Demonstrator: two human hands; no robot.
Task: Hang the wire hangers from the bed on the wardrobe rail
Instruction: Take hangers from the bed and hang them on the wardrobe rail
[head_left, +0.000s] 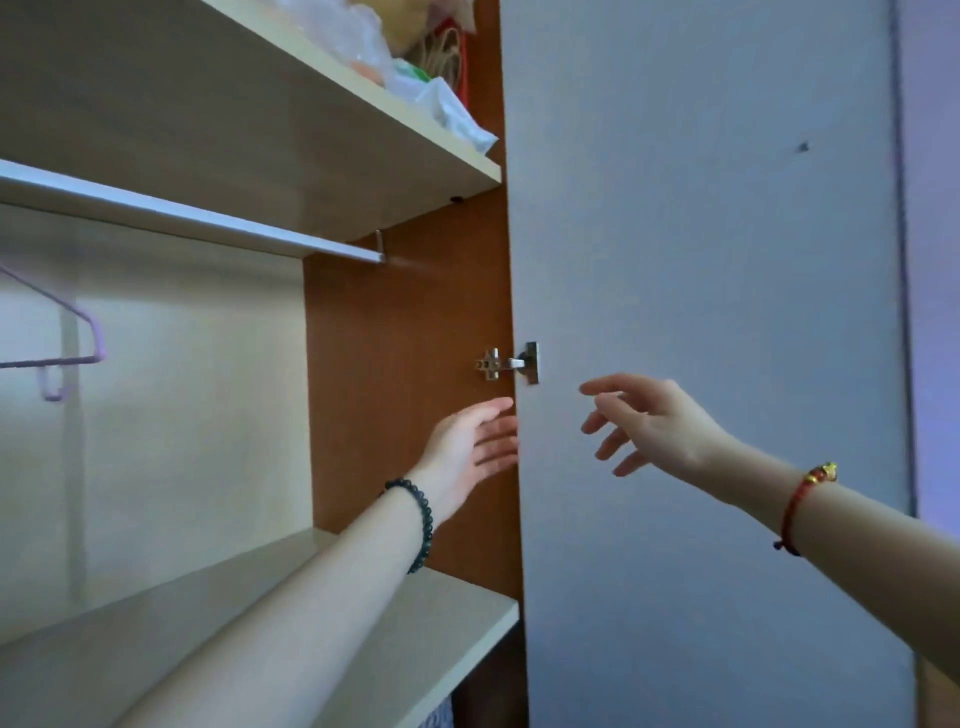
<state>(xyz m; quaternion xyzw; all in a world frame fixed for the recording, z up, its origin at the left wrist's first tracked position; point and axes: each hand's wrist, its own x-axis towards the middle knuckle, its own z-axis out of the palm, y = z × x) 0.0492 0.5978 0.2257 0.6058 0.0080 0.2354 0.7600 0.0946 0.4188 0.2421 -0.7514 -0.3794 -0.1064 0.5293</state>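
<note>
The silver wardrobe rail (208, 221) runs under the upper shelf from the left edge to the brown side panel. One lilac wire hanger (78, 332) hangs at the far left, only partly in view. My left hand (467, 452) reaches into the wardrobe with straight fingers that end at the inner edge of the open door, just below the hinge. My right hand (649, 423) hovers in front of the door's inner face, fingers spread and holding nothing. No bed is in view.
The white wardrobe door (727, 312) stands open on the right, held by a metal hinge (511, 364). Bags and plastic wrapping (415, 67) crowd the upper shelf. A pale lower shelf (441, 623) lies under my left forearm.
</note>
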